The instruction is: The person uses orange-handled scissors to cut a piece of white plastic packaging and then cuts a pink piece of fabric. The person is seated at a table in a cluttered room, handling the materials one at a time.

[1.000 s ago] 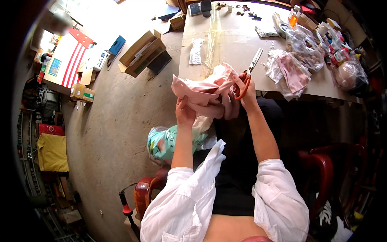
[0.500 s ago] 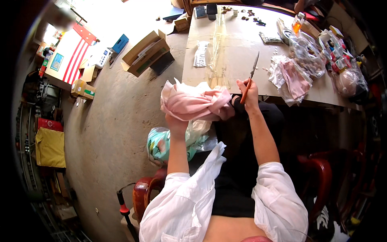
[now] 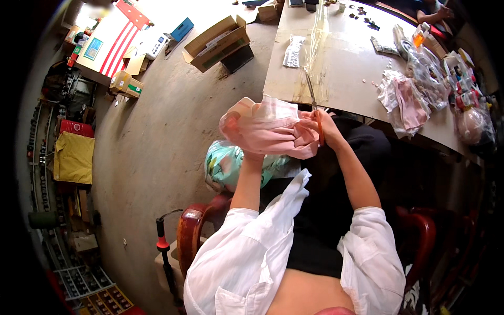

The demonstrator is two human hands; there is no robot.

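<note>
A bunched pink cloth (image 3: 270,128) with paler edges is held up in front of me, above my lap near the table's front edge. My left hand (image 3: 254,156) is under it and carries it; most of that hand's fingers are covered by the folds. In my right hand (image 3: 329,130) are scissors (image 3: 321,127) with orange handles, their long blades pointing away over the table. The fingers of this hand are closed and touch the cloth's right side. Whether the blades are apart I cannot make out.
On the table (image 3: 357,79) lie a white crumpled packet (image 3: 294,51), a pink and white cloth pile (image 3: 409,105) and clear plastic bags (image 3: 428,79). A green patterned bag (image 3: 223,163) sits below my left arm. Open cardboard box (image 3: 218,44) stands at far left; a chair arm (image 3: 191,228) is beside me.
My right hand has come in with the scissors to the cloth's right side. The cloth has been turned and bunched differently in my left hand. The whole view has shifted.
</note>
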